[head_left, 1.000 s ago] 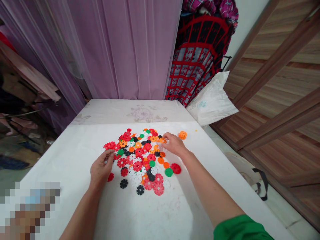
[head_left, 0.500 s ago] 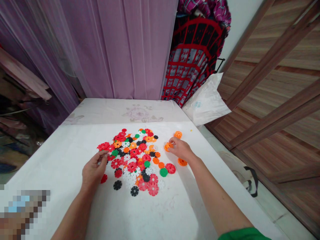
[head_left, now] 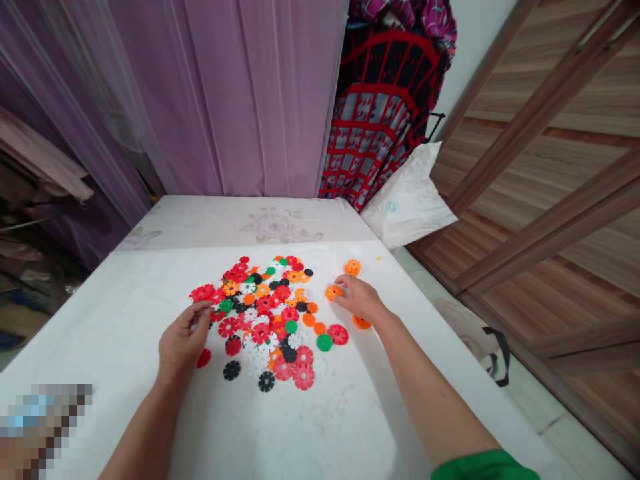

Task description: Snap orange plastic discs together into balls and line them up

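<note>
Notched plastic discs in red, white, orange, black and green lie in a loose pile [head_left: 265,303] on the white-covered table. At the pile's left edge, my left hand [head_left: 184,337] has its thumb and fingertips pinched together; whether anything is between them I cannot make out. My right hand [head_left: 361,298] is to the right of the pile, its fingers closed on an orange notched disc [head_left: 333,293] at the table surface. Beyond that hand sits an orange disc cluster [head_left: 353,267], and another orange disc [head_left: 362,323] shows partly under the right wrist.
The table [head_left: 100,320] has a flowered cover strip at its far end. A white bag [head_left: 410,200] stands by the far right corner. Purple curtains [head_left: 250,100] hang behind, and wooden doors [head_left: 550,167] line the right side. A blurred patch [head_left: 35,427] covers the lower left.
The whole view has shifted slightly left. My right hand stays at the orange disc, which shows a little more; my left hand remains pinched beside the pile.
</note>
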`<state>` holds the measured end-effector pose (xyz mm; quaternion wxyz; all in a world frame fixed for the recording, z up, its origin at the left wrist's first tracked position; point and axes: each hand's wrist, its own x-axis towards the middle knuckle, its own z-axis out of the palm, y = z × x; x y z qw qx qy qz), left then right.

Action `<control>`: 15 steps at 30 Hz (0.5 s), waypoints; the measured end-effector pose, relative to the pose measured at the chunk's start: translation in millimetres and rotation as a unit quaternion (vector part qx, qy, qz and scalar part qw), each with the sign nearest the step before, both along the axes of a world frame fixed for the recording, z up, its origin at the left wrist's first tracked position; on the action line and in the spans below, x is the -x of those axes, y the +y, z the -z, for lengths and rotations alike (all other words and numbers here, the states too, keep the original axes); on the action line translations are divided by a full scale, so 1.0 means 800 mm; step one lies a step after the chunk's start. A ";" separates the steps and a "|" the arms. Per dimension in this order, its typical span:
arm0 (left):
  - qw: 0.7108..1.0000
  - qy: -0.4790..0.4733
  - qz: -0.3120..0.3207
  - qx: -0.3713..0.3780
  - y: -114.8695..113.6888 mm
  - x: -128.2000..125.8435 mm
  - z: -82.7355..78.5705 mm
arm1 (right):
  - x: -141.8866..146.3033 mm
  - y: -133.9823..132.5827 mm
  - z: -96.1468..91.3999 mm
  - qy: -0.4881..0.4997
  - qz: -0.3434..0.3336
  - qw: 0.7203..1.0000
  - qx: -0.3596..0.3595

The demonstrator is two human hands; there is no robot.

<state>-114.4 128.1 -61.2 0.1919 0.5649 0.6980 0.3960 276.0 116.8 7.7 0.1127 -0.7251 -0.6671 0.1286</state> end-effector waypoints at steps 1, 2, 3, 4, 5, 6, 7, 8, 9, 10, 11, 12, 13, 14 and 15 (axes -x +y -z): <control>1.000 -0.004 0.000 0.002 0.000 0.000 -0.001 | -0.001 -0.001 0.001 0.002 0.000 1.000 0.000; 1.000 -0.007 0.000 0.005 -0.001 -0.001 -0.002 | -0.002 -0.001 0.001 0.000 -0.001 1.000 0.001; 1.000 -0.009 0.000 0.008 -0.001 -0.002 -0.004 | -0.002 -0.002 0.002 -0.003 -0.003 1.000 0.003; 1.000 -0.009 -0.002 0.009 -0.002 -0.004 -0.007 | -0.003 -0.002 0.002 -0.007 -0.006 1.000 0.004; 1.000 -0.007 -0.004 0.010 -0.003 -0.005 -0.009 | -0.003 -0.003 0.003 -0.011 -0.006 1.000 0.004; 1.000 -0.005 -0.006 0.009 -0.003 -0.006 -0.011 | -0.003 -0.003 0.003 -0.013 -0.005 1.000 0.004; 1.000 -0.004 -0.008 0.008 -0.004 -0.006 -0.013 | -0.002 -0.003 0.003 -0.013 -0.003 1.000 0.004; 1.000 -0.003 -0.008 0.006 -0.004 -0.007 -0.014 | -0.002 -0.003 0.003 -0.012 0.000 1.000 0.004; 1.000 -0.002 -0.007 0.004 -0.004 -0.007 -0.014 | -0.001 -0.003 0.003 -0.010 0.002 1.000 0.004; 1.000 0.000 -0.007 0.002 -0.004 -0.007 -0.014 | -0.001 -0.003 0.003 -0.009 0.003 1.000 0.006; 1.000 0.001 -0.007 0.001 -0.004 -0.007 -0.014 | 0.000 -0.003 0.002 -0.010 0.002 1.000 0.008; 1.000 0.002 -0.008 0.001 -0.004 -0.006 -0.014 | 0.000 -0.003 0.001 -0.010 0.002 1.000 0.009; 1.000 0.001 -0.007 0.001 -0.004 -0.006 -0.013 | 0.001 -0.004 0.000 -0.012 0.002 1.000 0.010; 1.000 -0.001 -0.005 0.001 -0.004 -0.006 -0.013 | 0.002 -0.004 -0.001 -0.015 0.002 1.000 0.011; 1.000 -0.003 -0.003 0.001 -0.004 -0.006 -0.013 | 0.003 -0.004 -0.002 -0.017 0.001 1.000 0.011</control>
